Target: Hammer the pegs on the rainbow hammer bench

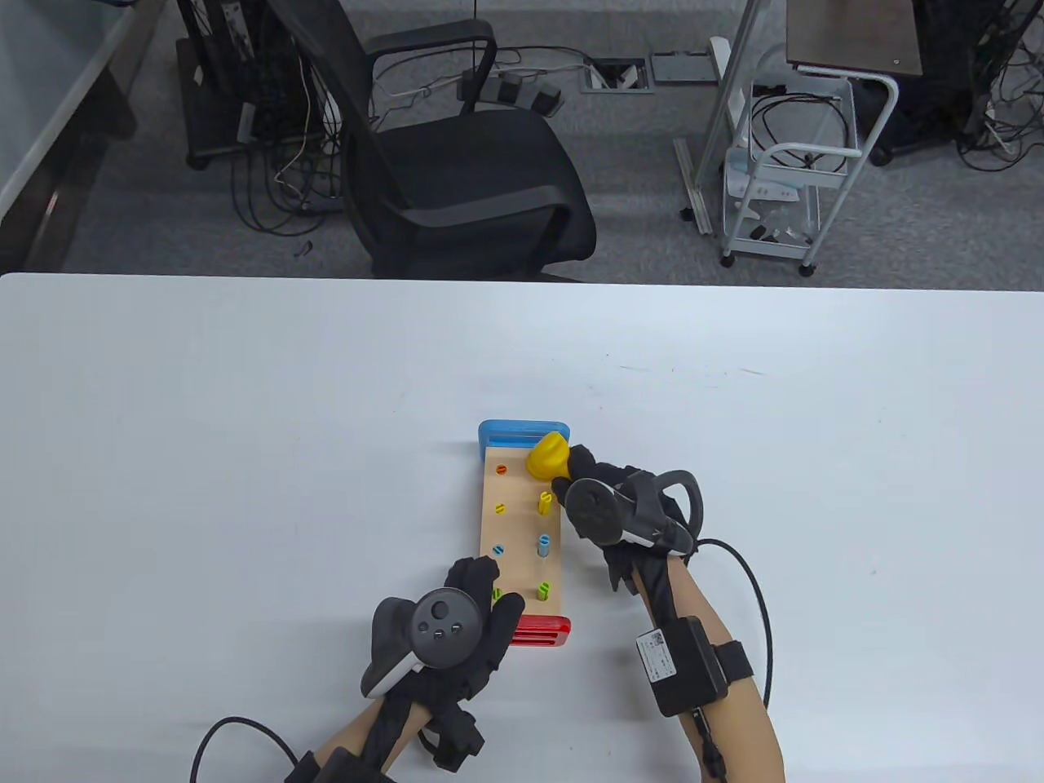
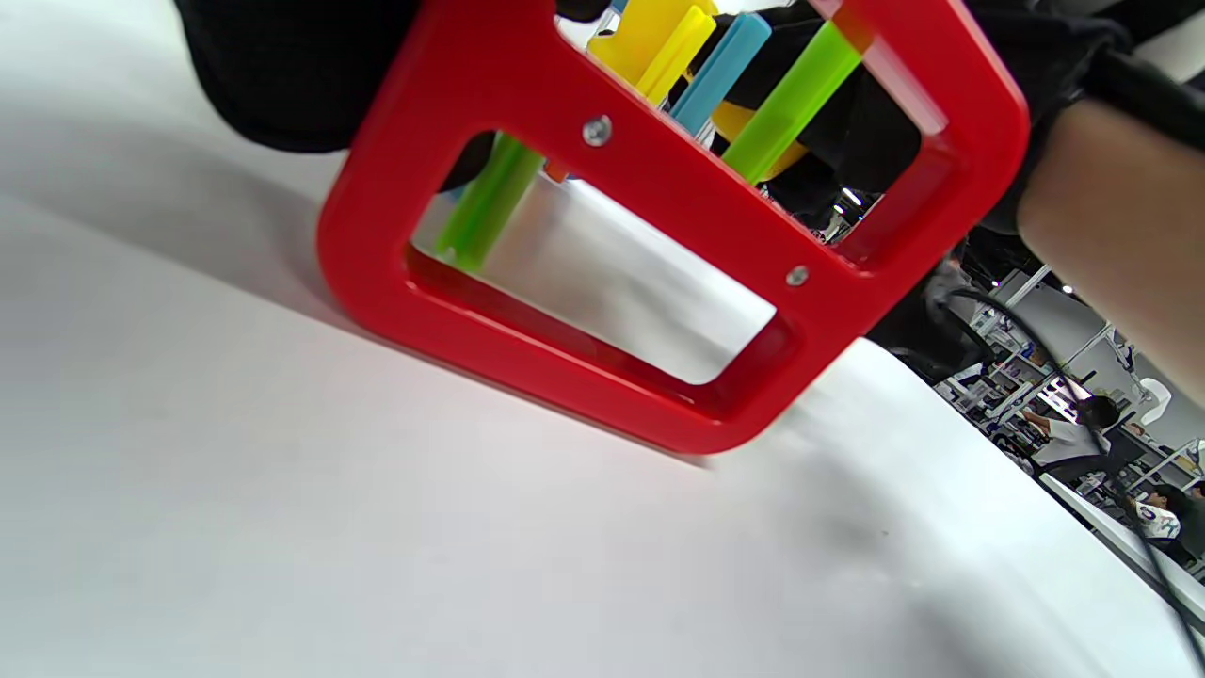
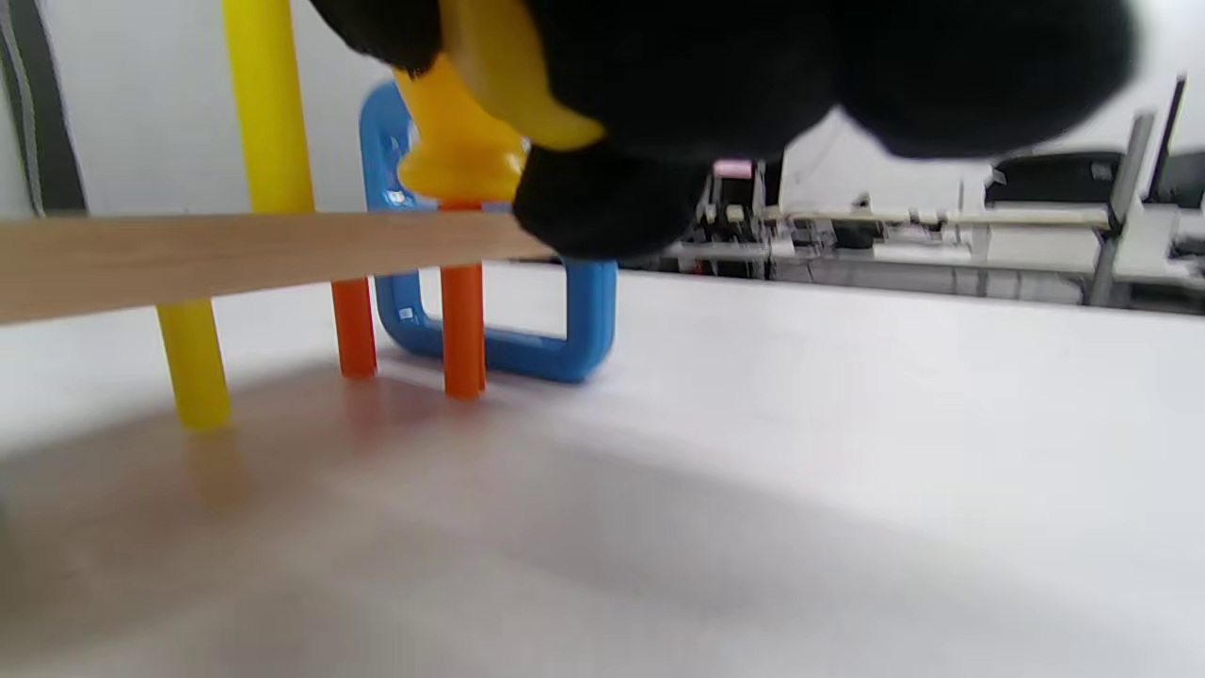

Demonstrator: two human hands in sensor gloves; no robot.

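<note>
The bench (image 1: 522, 530) stands on the white table (image 1: 245, 449), its blue end (image 1: 522, 431) far from the person and its red end (image 1: 540, 630) near. The left hand (image 1: 457, 628) holds the bench's near left corner, fingers curled over the board beside the red end. The right hand (image 1: 608, 506) grips a yellow hammer (image 1: 548, 458), whose head sits on the orange peg (image 3: 462, 325) at the far right; yellow (image 1: 544, 502), blue (image 1: 544, 545) and green (image 1: 545, 589) pegs in the right row stand proud of the board.

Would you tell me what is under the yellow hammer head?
The yellow hammer head sits on an orange peg driven through the wooden board. The peg's top is covered.
</note>
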